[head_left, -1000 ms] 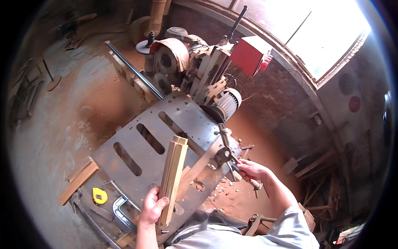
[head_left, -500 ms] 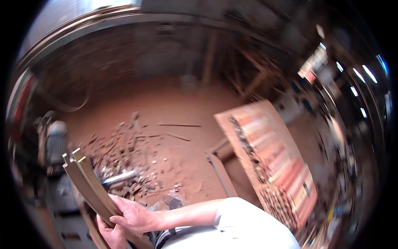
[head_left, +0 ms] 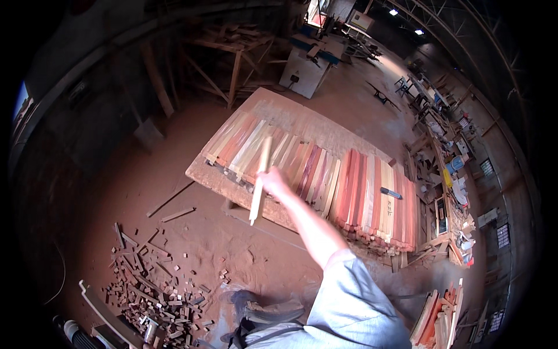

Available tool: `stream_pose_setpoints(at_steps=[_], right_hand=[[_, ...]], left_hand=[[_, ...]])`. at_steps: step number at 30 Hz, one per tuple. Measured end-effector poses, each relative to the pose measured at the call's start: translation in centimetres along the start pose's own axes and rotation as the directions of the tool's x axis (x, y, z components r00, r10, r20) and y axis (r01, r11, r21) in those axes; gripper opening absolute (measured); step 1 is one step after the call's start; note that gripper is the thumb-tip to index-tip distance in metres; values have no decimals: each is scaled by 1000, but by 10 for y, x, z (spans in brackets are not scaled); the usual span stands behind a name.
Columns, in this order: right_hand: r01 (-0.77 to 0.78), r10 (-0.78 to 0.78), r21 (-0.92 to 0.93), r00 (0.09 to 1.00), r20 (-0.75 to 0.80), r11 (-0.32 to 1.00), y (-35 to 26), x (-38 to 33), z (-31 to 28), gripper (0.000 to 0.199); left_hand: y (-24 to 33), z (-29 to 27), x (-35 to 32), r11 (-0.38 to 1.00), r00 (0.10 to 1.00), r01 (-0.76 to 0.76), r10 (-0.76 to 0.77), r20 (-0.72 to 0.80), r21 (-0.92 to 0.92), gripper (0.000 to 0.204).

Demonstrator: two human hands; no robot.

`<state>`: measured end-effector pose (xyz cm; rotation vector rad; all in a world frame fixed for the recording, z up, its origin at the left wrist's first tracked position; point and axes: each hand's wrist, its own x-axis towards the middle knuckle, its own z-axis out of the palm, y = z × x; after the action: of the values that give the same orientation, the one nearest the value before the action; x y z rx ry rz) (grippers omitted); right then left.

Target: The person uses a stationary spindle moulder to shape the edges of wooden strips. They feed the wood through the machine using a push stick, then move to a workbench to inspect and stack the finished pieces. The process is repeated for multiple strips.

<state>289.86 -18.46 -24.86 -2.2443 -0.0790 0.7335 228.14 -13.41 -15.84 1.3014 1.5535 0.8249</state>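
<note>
My right hand (head_left: 273,181) is closed around a pale wooden strip (head_left: 257,203) near its middle. The strip is held aslant over the left front edge of a low table (head_left: 200,170). Beneath and beyond it lie rows of wooden strips (head_left: 314,168) in pale, tan and reddish tones, packed side by side. A taller stack of reddish strips (head_left: 363,198) stands at the right, with a dark marker (head_left: 391,192) lying on top. At the lower left, another wooden strip (head_left: 107,311) with a notched end rises from the bottom edge. My left hand does not show.
Small wood offcuts (head_left: 157,302) are heaped on the dusty floor at lower left. A shovel (head_left: 148,134) leans near the dark wall. Wooden trestles (head_left: 235,75) and a pale machine cabinet (head_left: 305,72) stand behind the table. More strips (head_left: 439,317) stand at lower right.
The view has swung right, toward the table. Both hands were together on several strips at lower left; my right hand is now over the table with one strip, and my left has left the view.
</note>
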Motion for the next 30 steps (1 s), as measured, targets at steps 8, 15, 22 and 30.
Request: stream_pose_setpoints(at_steps=[8,15,22,30], right_hand=[[-213,-9,-439,892,-451,873,32,124,-67,35],[-108,-46,-779,984,-172,617,59,163,-85,35],[710,-681,-157,703,205,686,-14,13,48,28],[857,-373,505,-439,817,98,-32,-376,171,87]], left_hand=[[-27,-66,-3,989,978,114,-94,-189,97,41],[-27,-62,-12,985,925,169,-150,-348,25,33],[-14,-35,-33,777,889,-133,-181,-421,-615,29],[14,5,-45,635,921,-112,-222,-320,-764,37]])
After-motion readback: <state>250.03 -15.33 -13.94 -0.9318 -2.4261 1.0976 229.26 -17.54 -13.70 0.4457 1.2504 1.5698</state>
